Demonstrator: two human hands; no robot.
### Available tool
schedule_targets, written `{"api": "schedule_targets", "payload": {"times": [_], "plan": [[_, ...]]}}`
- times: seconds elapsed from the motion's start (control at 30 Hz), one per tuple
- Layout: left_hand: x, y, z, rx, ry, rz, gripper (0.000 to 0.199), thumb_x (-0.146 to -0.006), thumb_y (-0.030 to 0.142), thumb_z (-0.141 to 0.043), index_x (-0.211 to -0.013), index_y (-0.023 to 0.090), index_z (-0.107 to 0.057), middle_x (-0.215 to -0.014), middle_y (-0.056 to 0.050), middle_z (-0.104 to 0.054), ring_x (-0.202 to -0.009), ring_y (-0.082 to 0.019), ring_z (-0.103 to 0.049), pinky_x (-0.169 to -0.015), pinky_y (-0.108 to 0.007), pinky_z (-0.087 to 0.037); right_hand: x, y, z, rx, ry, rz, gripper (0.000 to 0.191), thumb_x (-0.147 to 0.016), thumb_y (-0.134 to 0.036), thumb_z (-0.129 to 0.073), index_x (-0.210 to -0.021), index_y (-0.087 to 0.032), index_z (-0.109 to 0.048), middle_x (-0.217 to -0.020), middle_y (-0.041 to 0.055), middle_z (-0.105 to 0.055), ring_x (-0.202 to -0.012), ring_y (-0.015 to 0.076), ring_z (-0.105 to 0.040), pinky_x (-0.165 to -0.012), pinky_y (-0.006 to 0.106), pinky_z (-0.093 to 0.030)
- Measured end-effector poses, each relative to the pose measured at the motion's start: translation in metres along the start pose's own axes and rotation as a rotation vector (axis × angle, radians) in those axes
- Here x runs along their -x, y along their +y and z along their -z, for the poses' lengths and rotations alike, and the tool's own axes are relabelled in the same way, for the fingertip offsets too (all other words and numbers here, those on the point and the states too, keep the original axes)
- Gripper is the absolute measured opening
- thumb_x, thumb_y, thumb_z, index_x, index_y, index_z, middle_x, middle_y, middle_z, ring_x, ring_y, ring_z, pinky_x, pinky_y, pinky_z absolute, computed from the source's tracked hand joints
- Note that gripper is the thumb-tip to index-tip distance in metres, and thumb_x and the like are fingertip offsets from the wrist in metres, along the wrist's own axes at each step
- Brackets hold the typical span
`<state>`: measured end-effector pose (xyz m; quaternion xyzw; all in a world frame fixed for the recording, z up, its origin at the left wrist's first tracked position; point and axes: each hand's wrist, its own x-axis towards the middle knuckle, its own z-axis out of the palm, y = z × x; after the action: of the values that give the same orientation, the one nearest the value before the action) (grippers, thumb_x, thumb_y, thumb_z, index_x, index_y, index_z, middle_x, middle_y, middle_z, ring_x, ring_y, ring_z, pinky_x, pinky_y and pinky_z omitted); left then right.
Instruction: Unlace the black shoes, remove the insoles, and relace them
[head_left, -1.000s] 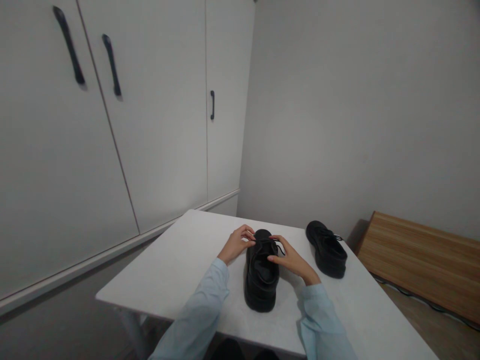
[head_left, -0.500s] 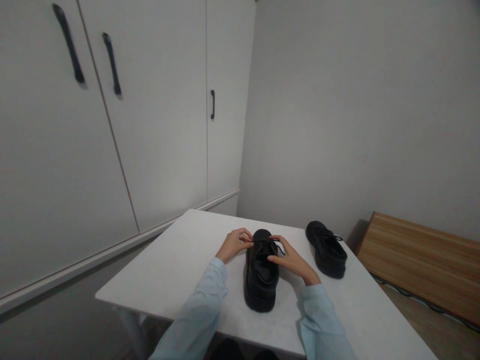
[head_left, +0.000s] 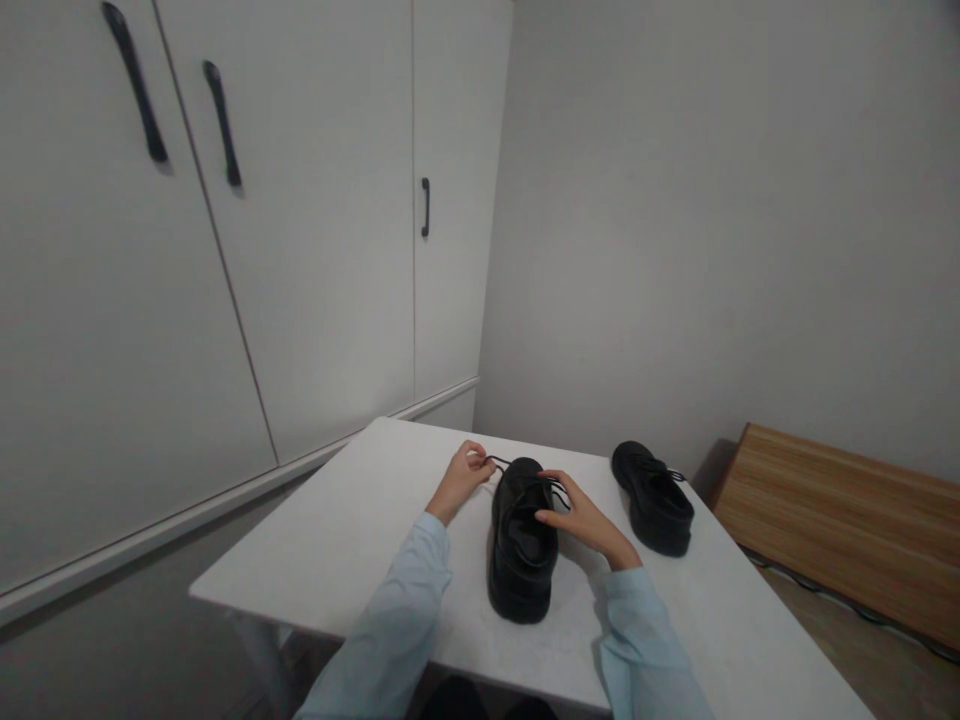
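Note:
A black lace-up shoe [head_left: 521, 575] stands on the white table with its heel towards me and its toe pointing away. Left of the toe, my left hand [head_left: 460, 480] is closed in a pinch on a black shoelace [head_left: 498, 460], which stretches from the shoe's front to my fingers. My right hand [head_left: 579, 515] grips the shoe's right side near the opening, thumb at the inner edge and fingers over the lacing. Loose lace shows beside those fingers. To the right stands a second black shoe [head_left: 660, 510], its laces in place, touched by neither hand.
The white table [head_left: 337, 540] reaches back towards a grey wall. White cabinets [head_left: 330, 250] with dark handles line the left side. A wood-grained panel [head_left: 847, 520] lies beyond the table's right edge, with a cable along its lower side.
My left hand has moved left and slightly away from the shoe, drawing the lace out with it. The right hand and both shoes have stayed put.

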<state>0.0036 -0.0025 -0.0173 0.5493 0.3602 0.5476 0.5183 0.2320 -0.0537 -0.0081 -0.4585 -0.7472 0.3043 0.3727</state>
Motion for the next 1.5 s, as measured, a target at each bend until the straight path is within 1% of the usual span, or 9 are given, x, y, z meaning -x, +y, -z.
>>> {"api": "schedule_targets", "payload": {"times": [0.2, 0.33, 0.53, 0.63, 0.77, 0.9, 1.0, 1.27, 1.5], "plan": [[0.001, 0.006, -0.002, 0.203, 0.047, 0.019, 0.039, -0.066, 0.030, -0.071, -0.086, 0.021, -0.038, -0.081, 0.002, -0.057, -0.077, -0.015, -0.066, -0.073, -0.033, -0.053, 0.001, -0.002, 0.001, 0.013, -0.007, -0.012, 0.060, -0.069, -0.042, -0.070, -0.120, -0.020, -0.047, -0.129, 0.0104, -0.050, -0.124, 0.0257, -0.044, -0.108, 0.042, -0.029], [0.003, 0.010, -0.004, 0.256, 0.060, 0.015, 0.037, -0.070, 0.030, -0.068, -0.090, 0.021, -0.038, -0.084, 0.002, -0.054, -0.079, -0.017, -0.068, -0.075, -0.036, -0.054, 0.001, -0.004, 0.001, 0.010, -0.009, -0.016, 0.060, -0.069, -0.041, -0.070, -0.120, -0.021, -0.048, -0.130, 0.0106, -0.049, -0.125, 0.0257, -0.043, -0.108, 0.042, -0.028], [0.005, 0.011, -0.005, 0.270, 0.064, -0.006, 0.040, -0.071, 0.032, -0.066, -0.098, 0.021, -0.039, -0.084, 0.003, -0.051, -0.070, -0.011, -0.061, -0.072, -0.037, -0.056, 0.001, -0.004, 0.001, 0.001, -0.005, -0.020, 0.060, -0.068, -0.041, -0.070, -0.121, -0.022, -0.048, -0.131, 0.0101, -0.050, -0.125, 0.0266, -0.043, -0.108, 0.044, -0.029], [0.004, 0.009, -0.004, 0.238, 0.067, -0.011, 0.041, -0.070, 0.034, -0.067, -0.099, 0.021, -0.041, -0.083, 0.004, -0.050, -0.069, -0.008, -0.056, -0.070, -0.036, -0.057, 0.001, -0.003, 0.001, -0.001, 0.003, -0.019, 0.060, -0.068, -0.041, -0.071, -0.121, -0.023, -0.049, -0.130, 0.0098, -0.051, -0.124, 0.0268, -0.044, -0.108, 0.044, -0.029], [0.003, 0.008, -0.002, 0.198, 0.063, -0.021, 0.042, -0.069, 0.037, -0.068, -0.099, 0.021, -0.043, -0.082, 0.004, -0.050, -0.065, -0.008, -0.052, -0.060, -0.030, -0.057, 0.001, -0.003, 0.002, -0.003, -0.001, -0.016, 0.061, -0.068, -0.042, -0.071, -0.121, -0.023, -0.049, -0.130, 0.0095, -0.050, -0.125, 0.0268, -0.043, -0.108, 0.044, -0.029], [0.002, 0.009, -0.001, 0.131, 0.072, -0.023, 0.044, -0.067, 0.037, -0.070, -0.099, 0.020, -0.045, -0.083, 0.002, -0.053, -0.062, -0.007, -0.052, -0.050, -0.021, -0.050, 0.001, -0.004, 0.001, -0.017, -0.001, -0.028, 0.062, -0.067, -0.042, -0.071, -0.121, -0.022, -0.049, -0.131, 0.0105, -0.050, -0.126, 0.0273, -0.042, -0.108, 0.044, -0.027], [0.000, 0.007, -0.001, 0.083, 0.079, -0.028, 0.046, -0.065, 0.037, -0.071, -0.099, 0.019, -0.045, -0.082, 0.002, -0.055, -0.059, -0.007, -0.052, -0.045, -0.017, -0.045, 0.001, -0.004, 0.000, -0.026, 0.001, -0.029, 0.062, -0.067, -0.043, -0.071, -0.121, -0.023, -0.049, -0.130, 0.0097, -0.050, -0.125, 0.0278, -0.042, -0.108, 0.045, -0.028], [0.000, 0.003, 0.000, -0.101, -0.033, -0.026, 0.042, -0.062, 0.036, -0.075, -0.091, 0.017, -0.052, -0.076, 0.000, -0.061, -0.059, -0.009, -0.056, -0.045, -0.016, -0.040, 0.001, -0.002, 0.000, 0.001, 0.008, -0.009, 0.060, -0.067, -0.041, -0.071, -0.121, -0.023, -0.049, -0.130, 0.0097, -0.051, -0.124, 0.0271, -0.043, -0.108, 0.045, -0.029], [0.002, 0.002, 0.001, -0.295, -0.127, -0.072, 0.035, -0.058, 0.033, -0.077, -0.084, 0.015, -0.060, -0.072, -0.004, -0.069, -0.063, -0.014, -0.061, -0.053, -0.021, -0.043, 0.000, 0.000, -0.001, -0.004, 0.016, -0.002, 0.059, -0.067, -0.041, -0.071, -0.119, -0.024, -0.050, -0.129, 0.0085, -0.051, -0.124, 0.0268, -0.044, -0.108, 0.046, -0.029]]}}
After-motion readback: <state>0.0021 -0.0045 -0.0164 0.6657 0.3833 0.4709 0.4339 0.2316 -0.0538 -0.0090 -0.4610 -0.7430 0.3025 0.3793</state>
